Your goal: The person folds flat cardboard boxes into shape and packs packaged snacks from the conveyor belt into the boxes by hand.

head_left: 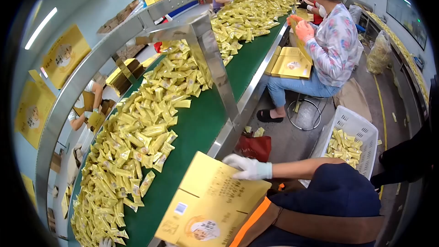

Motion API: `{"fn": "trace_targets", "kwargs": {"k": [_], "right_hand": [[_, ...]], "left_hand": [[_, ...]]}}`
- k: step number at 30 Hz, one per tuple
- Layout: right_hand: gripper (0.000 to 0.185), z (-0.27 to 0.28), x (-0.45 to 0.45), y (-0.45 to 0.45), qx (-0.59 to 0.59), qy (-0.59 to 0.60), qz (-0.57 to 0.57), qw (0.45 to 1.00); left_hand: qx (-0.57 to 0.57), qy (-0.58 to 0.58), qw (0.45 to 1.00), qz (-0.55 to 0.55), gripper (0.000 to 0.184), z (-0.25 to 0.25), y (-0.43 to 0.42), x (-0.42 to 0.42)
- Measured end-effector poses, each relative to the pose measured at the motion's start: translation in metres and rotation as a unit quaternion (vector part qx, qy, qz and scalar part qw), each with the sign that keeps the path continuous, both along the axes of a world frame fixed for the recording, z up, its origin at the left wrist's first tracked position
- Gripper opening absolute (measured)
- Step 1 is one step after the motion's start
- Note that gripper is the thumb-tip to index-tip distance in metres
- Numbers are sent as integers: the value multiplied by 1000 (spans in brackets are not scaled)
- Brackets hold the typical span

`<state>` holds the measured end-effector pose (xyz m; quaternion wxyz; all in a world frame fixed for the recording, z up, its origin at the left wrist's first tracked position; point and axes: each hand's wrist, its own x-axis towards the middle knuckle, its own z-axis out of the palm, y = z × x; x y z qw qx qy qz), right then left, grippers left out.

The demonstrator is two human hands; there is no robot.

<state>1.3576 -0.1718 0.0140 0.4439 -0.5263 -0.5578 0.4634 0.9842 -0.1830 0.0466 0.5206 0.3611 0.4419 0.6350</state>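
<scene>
My right hand (249, 167), in a white glove, grips the upper edge of a flattened yellow carton (215, 201). Its fingers lie over the printed face. The carton is tilted, spread between my brown apron and the metal edge of the belt. At the bottom of the view a small white patch shows by the carton's lower edge; whether it is my left hand, I cannot tell. Beside the carton, yellow-wrapped snack sticks (137, 142) lie heaped on the green conveyor belt (196, 123). Another white-gloved hand (106, 242) touches the heap at the bottom edge; whose it is stays unclear.
A metal frame (212, 59) arches over the belt. A seated co-worker (331, 41) with orange gloves handles cartons (290, 61). A white crate (354, 123) of sticks and a red bag (254, 147) stand on the floor. Across the belt, another person's arms (89, 103) show.
</scene>
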Motion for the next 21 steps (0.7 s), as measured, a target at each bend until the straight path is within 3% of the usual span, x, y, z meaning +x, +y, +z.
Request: {"fn": "trace_targets", "kwargs": {"k": [1,2,3,5,6,7,9,11,16,19,21], "right_hand": [[56,21,3,10,-7,-81,12,997],[63,29,0,20,128,-189,-62,972],[70,37,-3,31,262,-290,-133,911],[76,94,-8,48,447,-358,-133,809],[81,105,-16,54,439,-404,-79,799],[69,98,-22,67,433,-418,-1,799],[54,63,-27,74,453,-495,37,741],[37,58,-25,71,491,-453,23,743],[30,63,-23,70,549,-467,-29,692],[16,59,-27,74,491,-429,30,758],[20,62,-33,89,460,-360,-12,811]], "left_hand": [[7,-5,1000,7,56,10,0,4],[-13,65,997,29,60,20,-1,8],[-18,78,997,-11,56,13,-2,-2],[-20,100,990,-94,49,-2,2,-17],[-66,155,978,-119,54,0,6,-18],[-59,176,976,-116,54,1,12,-12],[-47,216,969,-107,54,-3,18,-2],[-46,204,973,-95,53,-5,23,3],[-45,166,980,-104,53,-5,27,7],[-60,141,984,-90,56,-2,28,11],[-27,153,984,-90,59,0,28,20]]}}
